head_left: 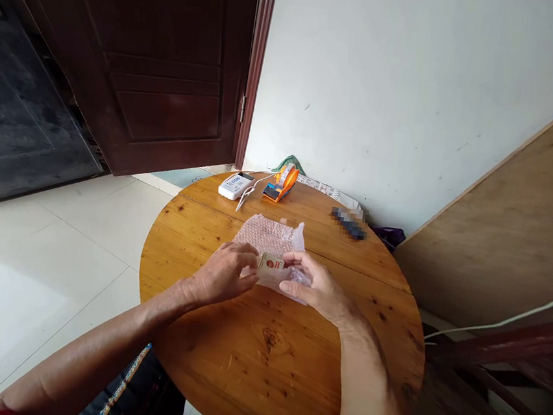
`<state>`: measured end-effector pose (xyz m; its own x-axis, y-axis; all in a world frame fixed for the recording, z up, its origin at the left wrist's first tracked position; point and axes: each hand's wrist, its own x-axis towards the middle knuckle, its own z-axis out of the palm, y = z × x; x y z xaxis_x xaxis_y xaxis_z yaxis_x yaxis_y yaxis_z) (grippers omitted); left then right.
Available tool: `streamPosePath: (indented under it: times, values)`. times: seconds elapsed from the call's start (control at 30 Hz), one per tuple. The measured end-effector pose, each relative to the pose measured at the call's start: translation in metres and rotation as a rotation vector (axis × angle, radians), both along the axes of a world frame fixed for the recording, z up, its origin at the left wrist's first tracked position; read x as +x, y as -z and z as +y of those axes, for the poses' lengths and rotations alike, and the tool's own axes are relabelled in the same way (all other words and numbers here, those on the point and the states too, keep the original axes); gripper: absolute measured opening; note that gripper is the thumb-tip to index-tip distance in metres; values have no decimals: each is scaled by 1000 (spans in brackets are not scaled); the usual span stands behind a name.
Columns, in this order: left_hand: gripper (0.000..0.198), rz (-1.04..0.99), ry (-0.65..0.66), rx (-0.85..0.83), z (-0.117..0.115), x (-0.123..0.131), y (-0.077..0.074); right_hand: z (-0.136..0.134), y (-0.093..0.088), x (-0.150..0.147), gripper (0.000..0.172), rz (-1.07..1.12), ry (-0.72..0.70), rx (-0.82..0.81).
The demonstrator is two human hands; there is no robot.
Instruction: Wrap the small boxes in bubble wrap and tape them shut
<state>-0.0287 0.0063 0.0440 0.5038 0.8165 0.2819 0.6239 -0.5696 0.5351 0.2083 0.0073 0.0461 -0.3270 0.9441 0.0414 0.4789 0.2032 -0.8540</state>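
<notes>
A small flat pale box (272, 262) with a red round mark lies on a sheet of bubble wrap (270, 233), between my two hands. My left hand (230, 271) is at the box's left side, fingers curved and thumb apart from them. On the other side, my right hand (316, 286) has its fingertips at the box's right edge, with a gap between fingers and thumb. Neither hand is plainly gripping the box; whether the fingertips touch it is hard to tell. Part of the wrap is hidden under my hands.
The round wooden table (267, 356) stands near a white wall. Toward its far edge are an orange tape dispenser (283, 183), a white power strip (236, 186) with a cable, and a blurred dark object (349, 223). A dark red door (163, 59) is at the back left.
</notes>
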Motion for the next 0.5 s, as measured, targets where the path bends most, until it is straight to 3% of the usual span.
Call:
streamPosePath:
  times: [0.17, 0.37, 0.5]
  values:
    - [6, -110, -100, -197, 21, 15, -6, 5, 7, -5, 17, -103, 192, 102]
    - [7, -315, -98, -376, 28, 19, 7, 6, 11, -9, 17, 16, 259, 80]
    - [9, -425, -42, -431, 27, 15, 13, 4, 9, -12, 16, 40, 222, 103]
